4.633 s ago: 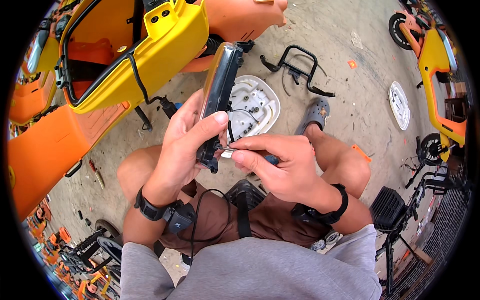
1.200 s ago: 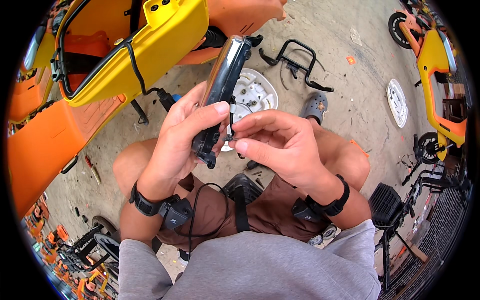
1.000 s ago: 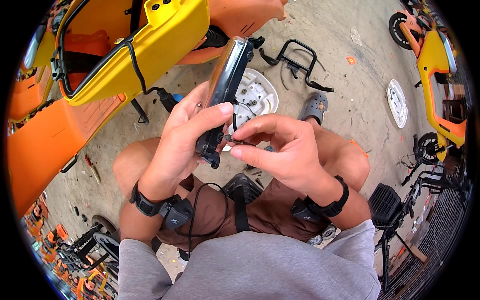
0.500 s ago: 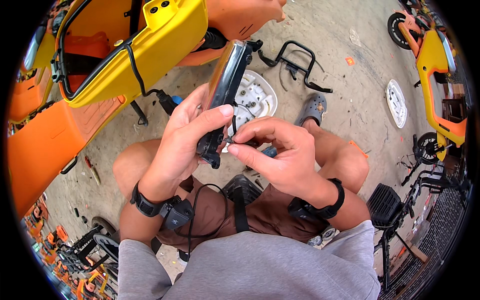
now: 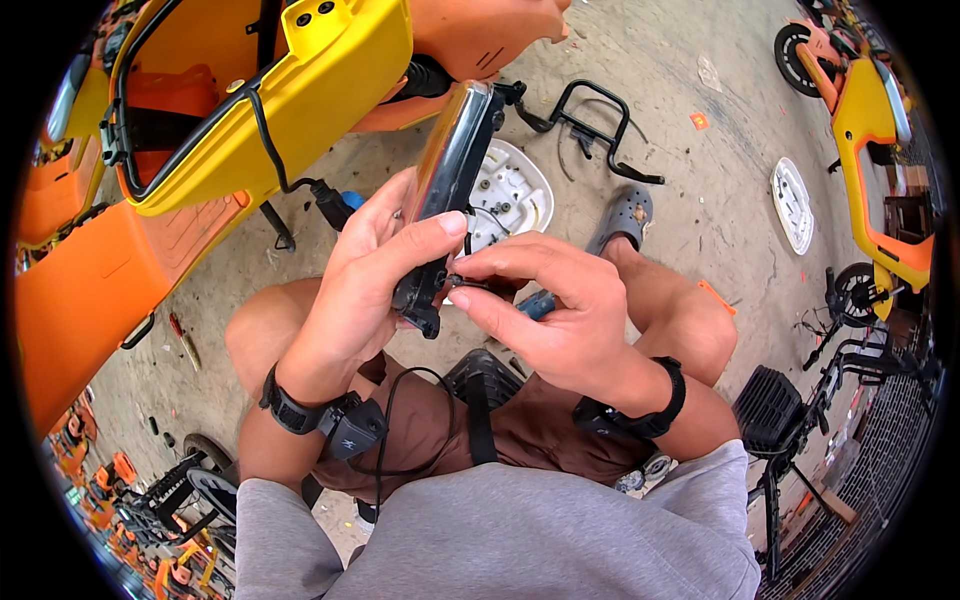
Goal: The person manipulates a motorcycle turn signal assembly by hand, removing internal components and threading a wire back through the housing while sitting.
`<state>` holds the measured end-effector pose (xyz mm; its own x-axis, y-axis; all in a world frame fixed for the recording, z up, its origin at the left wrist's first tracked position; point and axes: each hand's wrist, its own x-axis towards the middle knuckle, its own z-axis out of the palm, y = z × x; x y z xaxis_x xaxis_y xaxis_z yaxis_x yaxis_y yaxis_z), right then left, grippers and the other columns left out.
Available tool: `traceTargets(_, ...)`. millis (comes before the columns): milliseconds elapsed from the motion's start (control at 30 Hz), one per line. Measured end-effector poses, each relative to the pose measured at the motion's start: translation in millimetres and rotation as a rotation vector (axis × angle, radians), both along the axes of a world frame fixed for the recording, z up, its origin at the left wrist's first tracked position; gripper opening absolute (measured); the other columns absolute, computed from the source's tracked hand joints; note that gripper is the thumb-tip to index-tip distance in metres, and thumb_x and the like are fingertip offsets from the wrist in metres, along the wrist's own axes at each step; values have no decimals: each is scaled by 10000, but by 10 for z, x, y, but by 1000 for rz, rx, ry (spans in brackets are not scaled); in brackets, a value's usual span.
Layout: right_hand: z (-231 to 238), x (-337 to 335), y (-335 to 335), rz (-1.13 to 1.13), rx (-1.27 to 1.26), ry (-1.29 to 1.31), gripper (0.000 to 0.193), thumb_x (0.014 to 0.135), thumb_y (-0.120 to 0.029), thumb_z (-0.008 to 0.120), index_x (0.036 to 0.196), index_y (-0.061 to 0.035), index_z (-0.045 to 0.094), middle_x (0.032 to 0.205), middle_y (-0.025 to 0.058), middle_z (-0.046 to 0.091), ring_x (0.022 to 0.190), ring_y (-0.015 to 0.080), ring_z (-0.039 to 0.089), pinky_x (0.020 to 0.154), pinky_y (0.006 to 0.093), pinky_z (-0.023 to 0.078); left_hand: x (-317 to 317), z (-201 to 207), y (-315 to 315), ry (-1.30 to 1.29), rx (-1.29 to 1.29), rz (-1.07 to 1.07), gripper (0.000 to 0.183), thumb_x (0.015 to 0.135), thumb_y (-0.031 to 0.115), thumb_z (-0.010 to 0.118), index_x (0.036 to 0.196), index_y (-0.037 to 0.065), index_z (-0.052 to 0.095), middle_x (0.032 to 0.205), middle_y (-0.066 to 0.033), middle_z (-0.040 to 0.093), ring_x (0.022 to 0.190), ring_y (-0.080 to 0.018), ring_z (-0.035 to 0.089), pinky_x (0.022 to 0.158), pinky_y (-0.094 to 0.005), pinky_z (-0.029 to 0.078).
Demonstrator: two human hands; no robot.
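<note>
My left hand [image 5: 365, 265] is wrapped round a long vehicle lamp [image 5: 446, 170] with a black housing and a clear, reddish lens, held tilted above my lap. Its thumb presses on the black side. My right hand [image 5: 565, 310] is closed round what looks like a screwdriver [image 5: 538, 304], its blue handle partly covered by the fingers. Index finger and thumb come together around its thin dark end, at a small dark piece [image 5: 456, 281] against the lamp's lower edge. That piece may be a screw; it is too small to tell.
Behind the lamp, a white tray [image 5: 538, 192] with small hardware rests on the floor. A yellow and orange scooter body [image 5: 340, 110] stands close on the left. Further off are a black tubular bracket [image 5: 600, 88] and a white plastic panel [image 5: 791, 205]. A black cable [image 5: 447, 385] loops over my lap.
My right index finger and thumb have shifted slightly left, closer to the lamp's edge, and the blue handle has moved slightly with them. My left hand and the lamp stay nearly still.
</note>
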<state>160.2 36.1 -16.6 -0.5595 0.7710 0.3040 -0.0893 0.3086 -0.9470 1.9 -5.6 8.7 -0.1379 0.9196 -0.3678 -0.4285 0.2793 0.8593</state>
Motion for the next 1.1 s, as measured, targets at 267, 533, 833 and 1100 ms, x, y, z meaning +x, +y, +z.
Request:
traceTargets(267, 19, 50, 9, 24, 45, -103, 173, 835, -14, 708, 1006, 6, 707, 898, 112, 705, 747, 127, 673, 644, 230, 531, 5, 9, -2, 4, -12, -11, 530, 877, 228, 606, 1324, -23, 471, 750, 11, 545, 582, -35, 506, 472, -171, 391)
traceTargets(533, 41, 47, 4, 25, -55, -42, 291, 781, 26, 724, 1067, -3, 686, 889, 87, 698, 731, 114, 657, 561, 214, 492, -34, -21, -2, -11, -5, -15, 540, 876, 219, 611, 1331, -21, 448, 743, -11, 556, 562, -55, 525, 458, -180, 400)
traceTargets(833, 73, 91, 66, 93, 97, -102, 348, 783, 35, 723, 1121, 11, 647, 925, 88, 700, 784, 124, 684, 641, 226, 540, -68, 9, -7, -34, -7, -4, 516, 874, 221, 625, 1309, -1, 456, 723, -12, 556, 552, -60, 521, 446, -183, 399)
traceTargets(1100, 124, 133, 9, 158, -344, -52, 277, 838, 56, 691, 1099, 48, 600, 1046, 151, 689, 810, 150, 690, 670, 250, 571, -85, 29, 2, -33, 8, -9, 351, 876, 234, 639, 1138, 43, 504, 721, -14, 551, 559, -56, 511, 470, -194, 415)
